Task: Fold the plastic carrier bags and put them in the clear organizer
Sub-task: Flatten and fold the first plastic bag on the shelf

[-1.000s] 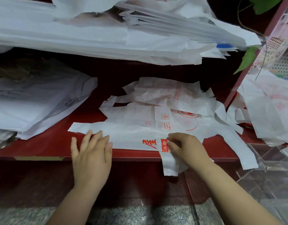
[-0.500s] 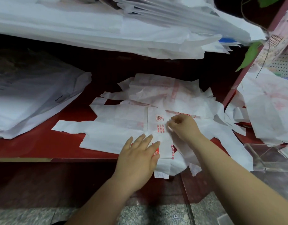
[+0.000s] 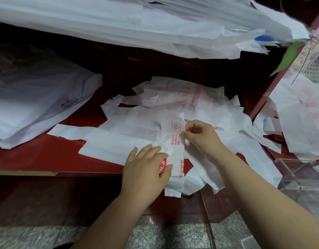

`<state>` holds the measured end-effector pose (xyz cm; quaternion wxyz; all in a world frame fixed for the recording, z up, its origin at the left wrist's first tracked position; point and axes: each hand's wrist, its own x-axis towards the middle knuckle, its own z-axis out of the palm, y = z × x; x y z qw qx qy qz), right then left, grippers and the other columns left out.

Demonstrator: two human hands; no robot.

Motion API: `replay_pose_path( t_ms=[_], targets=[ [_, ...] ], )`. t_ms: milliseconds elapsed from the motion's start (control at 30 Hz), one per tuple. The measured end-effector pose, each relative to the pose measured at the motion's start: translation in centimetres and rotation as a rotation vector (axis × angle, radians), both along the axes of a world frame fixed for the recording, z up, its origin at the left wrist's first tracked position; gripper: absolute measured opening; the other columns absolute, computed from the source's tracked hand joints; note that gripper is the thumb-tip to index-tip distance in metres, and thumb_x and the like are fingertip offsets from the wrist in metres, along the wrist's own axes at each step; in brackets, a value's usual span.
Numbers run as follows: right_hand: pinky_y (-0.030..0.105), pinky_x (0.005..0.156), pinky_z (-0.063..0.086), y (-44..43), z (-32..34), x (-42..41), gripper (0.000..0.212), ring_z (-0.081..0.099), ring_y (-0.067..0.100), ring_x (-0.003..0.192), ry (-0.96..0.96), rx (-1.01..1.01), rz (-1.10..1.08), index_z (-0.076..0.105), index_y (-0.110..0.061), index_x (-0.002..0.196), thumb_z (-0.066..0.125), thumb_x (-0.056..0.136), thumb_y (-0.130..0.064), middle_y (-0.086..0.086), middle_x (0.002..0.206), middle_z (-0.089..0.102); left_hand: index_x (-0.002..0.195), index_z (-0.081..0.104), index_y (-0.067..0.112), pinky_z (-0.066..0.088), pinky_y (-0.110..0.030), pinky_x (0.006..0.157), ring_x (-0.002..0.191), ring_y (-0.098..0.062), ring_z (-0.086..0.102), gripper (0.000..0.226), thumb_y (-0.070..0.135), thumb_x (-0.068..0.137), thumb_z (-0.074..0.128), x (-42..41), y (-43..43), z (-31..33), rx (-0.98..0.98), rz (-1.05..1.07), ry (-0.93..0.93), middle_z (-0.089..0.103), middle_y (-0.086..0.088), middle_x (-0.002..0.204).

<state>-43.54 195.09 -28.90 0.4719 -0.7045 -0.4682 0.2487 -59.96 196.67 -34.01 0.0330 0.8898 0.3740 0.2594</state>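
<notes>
A white carrier bag with red print [image 3: 108, 146] lies flat on the red shelf [image 3: 34, 155], its right part folded over into a narrow strip [image 3: 175, 141] that hangs past the shelf's front edge. My left hand [image 3: 146, 169] presses flat on the bag beside the strip, fingers straight. My right hand [image 3: 200, 135] pinches the strip's right edge near the red triangle mark. More white bags [image 3: 182, 97] lie spread behind and to the right. The clear organizer [image 3: 302, 177] stands at the lower right.
A thick stack of white bags [image 3: 137, 24] overhangs from the shelf above. Another pile of pale bags [image 3: 29, 105] sits on the left. Loose bags [image 3: 302, 119] drape right of a red upright post [image 3: 274, 81], near a green leaf [image 3: 288, 56]. Speckled floor lies below.
My left hand slid right from the bag's left end to beside the folded strip. My right hand moved up from the front edge, folding the bag's right part over.
</notes>
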Motion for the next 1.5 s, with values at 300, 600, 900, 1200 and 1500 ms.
replay_pose_path(
  t_ms=[300, 600, 900, 1200, 1500],
  targets=[
    [0.005, 0.06, 0.042, -1.6, -0.5, -1.0, 0.037, 0.054, -0.012, 0.071, -0.081, 0.073, 0.206, 0.055, -0.018, 0.062, 0.051, 0.08, 0.014, -0.009, 0.085, 0.058, 0.088, 0.074, 0.024, 0.032, -0.04, 0.094, 0.092, -0.022, 0.064, 0.04, 0.04, 0.076, 0.04, 0.3, 0.5, -1.2, 0.163, -0.02, -0.107, 0.069, 0.004, 0.087],
    [0.021, 0.085, 0.044, -2.9, -2.4, -1.1, 0.047, 0.059, 0.016, 0.095, -0.237, 0.058, 0.269, 0.05, -0.025, 0.059, 0.051, 0.076, 0.019, -0.008, 0.085, 0.06, 0.107, 0.045, 0.012, 0.026, -0.036, 0.083, 0.098, -0.023, 0.04, 0.074, 0.051, 0.049, 0.07, -0.4, 0.0, -0.6, 0.208, 0.199, -0.394, 0.057, -0.013, 0.104],
    [0.015, 0.102, 0.021, -3.6, -1.5, -1.8, 0.025, 0.059, 0.023, 0.104, -0.599, 0.057, 0.251, 0.066, 0.002, 0.076, 0.042, 0.069, -0.002, 0.012, 0.093, 0.07, 0.086, 0.075, 0.015, 0.03, -0.039, 0.094, 0.089, -0.016, 0.067, 0.046, 0.046, 0.075, 0.044, -1.2, 0.7, -1.0, 0.224, -0.075, -0.142, 0.073, 0.002, 0.09],
    [0.038, 0.077, 0.052, -4.9, -2.9, -3.3, 0.021, 0.066, 0.031, 0.089, -0.687, 0.049, 0.298, 0.068, -0.003, 0.08, 0.052, 0.072, -0.015, 0.011, 0.088, 0.071, 0.086, 0.075, 0.013, 0.033, -0.027, 0.083, 0.093, -0.015, 0.057, 0.057, 0.055, 0.085, 0.038, -1.9, 0.1, -0.7, 0.142, -0.137, -0.102, 0.073, -0.001, 0.09],
    [0.018, 0.085, 0.038, -4.2, -4.5, -3.0, 0.022, 0.052, 0.013, 0.101, -0.624, 0.235, 0.236, 0.074, -0.005, 0.072, 0.056, 0.063, 0.004, 0.008, 0.087, 0.073, 0.149, 0.009, 0.02, -0.004, -0.028, 0.113, 0.143, -0.012, 0.002, 0.051, 0.033, 0.101, 0.022, -0.1, 1.6, 2.7, -0.192, 0.001, 0.204, 0.007, 0.001, 0.156]
  ],
)
